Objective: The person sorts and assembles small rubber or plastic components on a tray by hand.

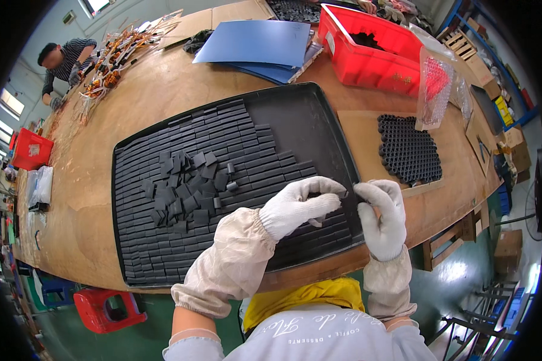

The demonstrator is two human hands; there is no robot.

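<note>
Both of my hands wear white knit gloves and beige sleeve covers. My left hand (302, 207) is over the right part of a black tray (286, 117), its thumb and forefinger pinched around a small dark bit I cannot make out. Close by, past the tray's right rim, my right hand (384, 219) has curled fingers, with the fingertips turned toward the left hand; what they hold is too small to tell. Rows of flat black rectangular pieces (223, 129) line the tray. A loose heap of black square pieces (183, 189) lies on top of them.
Right of the tray, a cluster of black ring-shaped parts (408, 149) rests on cardboard. Beyond are a red bin (367, 63), blue sheets (256, 45) and bubble wrap (433, 90). A person (69, 63) works at the far left near bundled wired parts (111, 66). A red stool (105, 310) stands below.
</note>
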